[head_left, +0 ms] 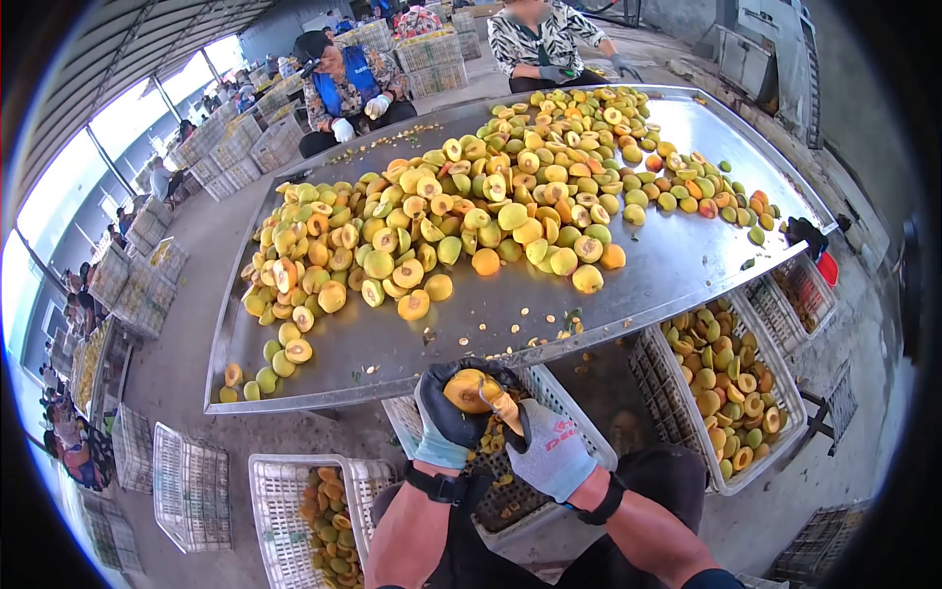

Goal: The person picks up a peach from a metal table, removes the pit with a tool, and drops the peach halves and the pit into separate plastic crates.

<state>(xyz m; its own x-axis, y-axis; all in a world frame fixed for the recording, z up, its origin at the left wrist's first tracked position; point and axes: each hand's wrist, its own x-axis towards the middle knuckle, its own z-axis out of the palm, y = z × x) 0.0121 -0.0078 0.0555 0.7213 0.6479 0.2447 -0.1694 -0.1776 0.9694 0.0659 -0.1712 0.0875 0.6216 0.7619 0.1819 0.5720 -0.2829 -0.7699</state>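
Note:
My left hand [452, 420], in a grey glove with black palm and fingers, is closed around a yellow peach half [469, 391], cut side up. In my right hand [551, 444], gloved the same way, is a pitting tool [504, 406] with a tan handle and a small curved metal end. The metal end touches the fruit. Both hands are above a white plastic crate [571, 401] that holds scraps of fruit. Beyond them, a heap of halved yellow-green peaches [461, 211] lies on a metal table [628, 294].
Crates of peach halves stand at the right [638, 378] and lower left [257, 501]. Small bits lie along the table's near edge. Across the table sit a co-worker in a blue vest [343, 93] and another in a patterned top [549, 44]. Stacked crates [137, 290] line the left.

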